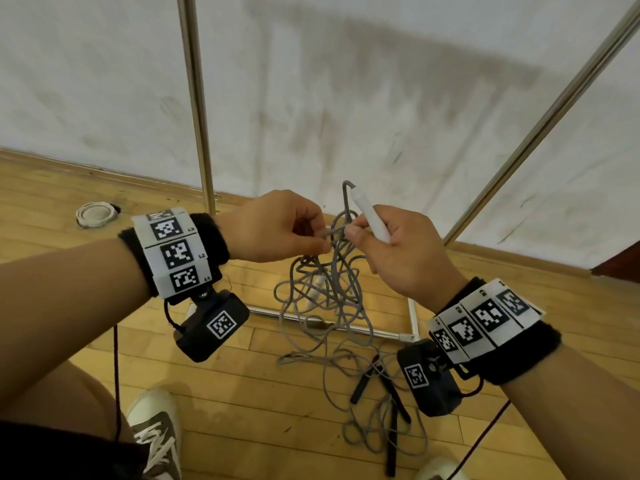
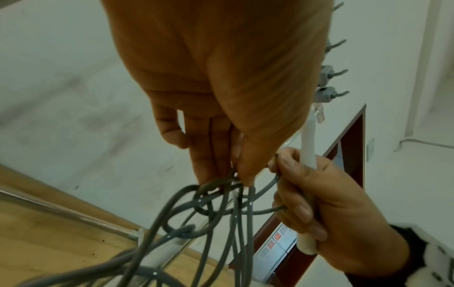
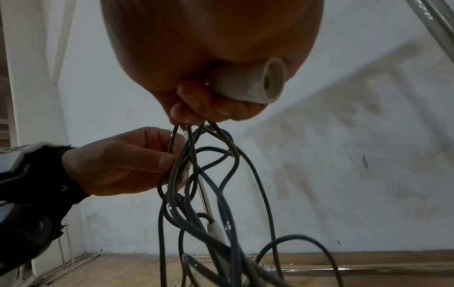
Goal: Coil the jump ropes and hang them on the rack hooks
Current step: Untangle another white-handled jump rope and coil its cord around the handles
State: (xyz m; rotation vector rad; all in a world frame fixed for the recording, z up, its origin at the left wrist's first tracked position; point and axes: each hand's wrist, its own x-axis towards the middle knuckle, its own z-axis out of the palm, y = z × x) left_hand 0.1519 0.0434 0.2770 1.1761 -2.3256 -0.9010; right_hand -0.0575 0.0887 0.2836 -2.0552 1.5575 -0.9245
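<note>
The right hand (image 1: pixel 398 251) grips a white handle (image 1: pixel 370 216) in curled fingers, its thumb and forefinger also pinching the grey rope (image 1: pixel 325 292) at a tangle. The left hand (image 1: pixel 277 226) pinches the same knot from the other side. Below the grip the rope hangs in loose snarled loops to the wooden floor (image 1: pixel 242 386), where black handles (image 1: pixel 360 388) lie. Rack poles (image 1: pixel 197 98) rise behind; hooks (image 2: pixel 336 72) show in the left wrist view.
</note>
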